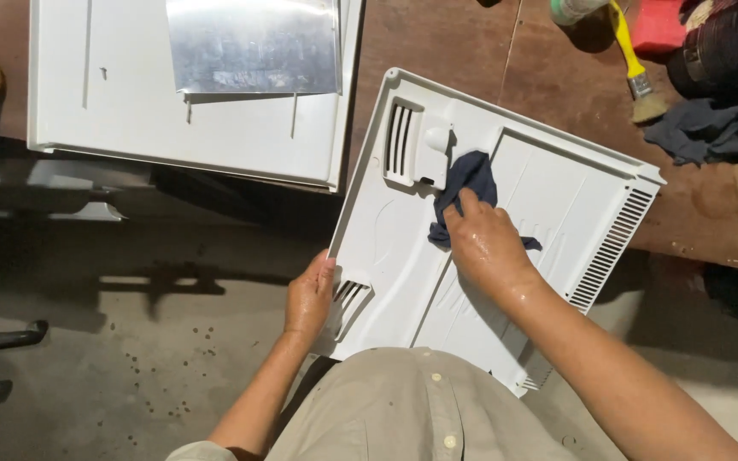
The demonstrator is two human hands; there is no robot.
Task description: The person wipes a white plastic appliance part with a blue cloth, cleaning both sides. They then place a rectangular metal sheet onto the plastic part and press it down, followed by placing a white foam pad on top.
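A white plastic panel (548, 183) with slotted vents lies tilted across the edge of a brown wooden table, its near end resting against my body. My left hand (309, 294) grips the panel's left edge beside a small vent. My wet right hand (487, 243) presses a dark blue cloth (466, 181) onto the panel's middle, next to a raised white housing and a vent grille.
A second white panel (130, 111) with a shiny metal sheet (254, 43) lies at the upper left. A yellow-handled brush (634, 68), a dark rag (702, 130), a red object (658, 26) and a black ribbed hose (732, 47) sit at the upper right. Concrete floor (130, 341) lies below.
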